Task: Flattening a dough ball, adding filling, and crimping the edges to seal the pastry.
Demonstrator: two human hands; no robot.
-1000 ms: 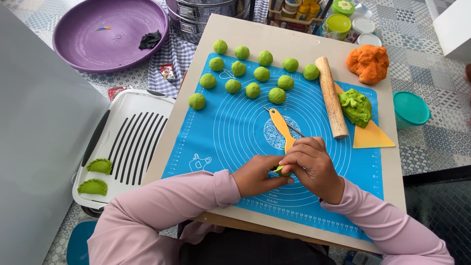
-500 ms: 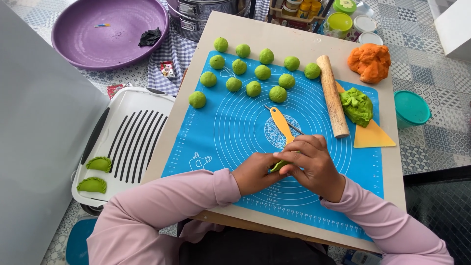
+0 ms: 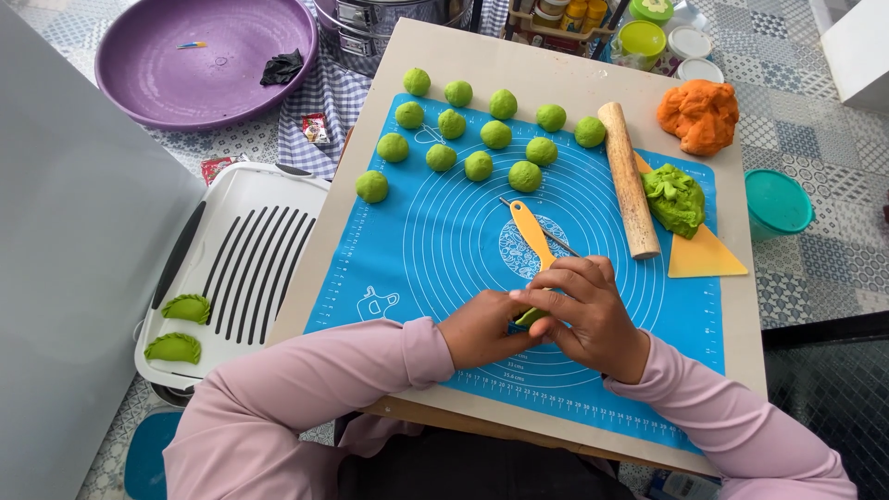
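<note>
My left hand (image 3: 482,331) and my right hand (image 3: 588,310) meet over the near part of a blue silicone mat (image 3: 435,250). Both pinch a small piece of green dough (image 3: 531,317), mostly hidden by the fingers. Just beyond my right hand lies a yellow-handled tool (image 3: 532,230) with a thin metal pick beside it. Several green dough balls (image 3: 479,165) sit in rows at the mat's far end. A wooden rolling pin (image 3: 628,179) lies to the right, next to a lump of green dough (image 3: 675,198) on a yellow scraper (image 3: 704,259).
A white tray (image 3: 231,268) at the left holds two folded green dumplings (image 3: 186,307). A purple basin (image 3: 204,57) and a metal pot stand at the back left. Orange dough (image 3: 700,113) rests at the board's far right corner; a teal lid (image 3: 776,201) and jars lie beyond.
My hands have stayed in place over the mat. The fingers have shifted slightly around the green dough piece.
</note>
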